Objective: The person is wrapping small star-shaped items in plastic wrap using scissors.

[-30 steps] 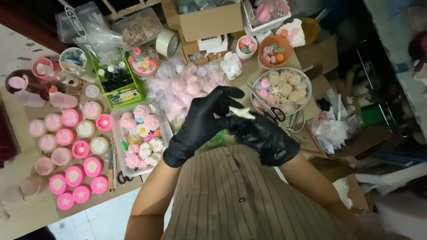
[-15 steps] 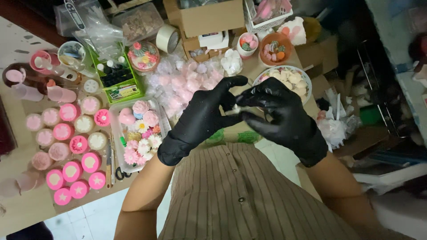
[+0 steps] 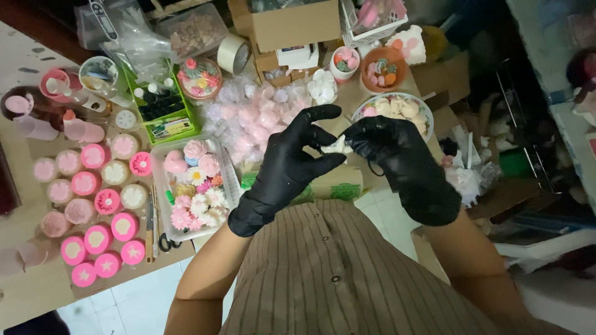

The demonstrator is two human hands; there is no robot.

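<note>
Your black-gloved left hand (image 3: 288, 167) and black-gloved right hand (image 3: 397, 158) both pinch the small white moulded piece (image 3: 338, 146), held in the air above the tabletop (image 3: 37, 291). Each grip is clamped on it. You look mid-way through working it; go gently, since it seems fragile.

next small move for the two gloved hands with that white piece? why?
Probably keep the white piece pinched and work it between the fingertips over the table, rather than setting it down. The left hand and right hand, both in black gloves, meet on it in mid-air, above the pile of wrapped pink pieces. It is small and partly hidden, so its state is hard to judge.
</note>
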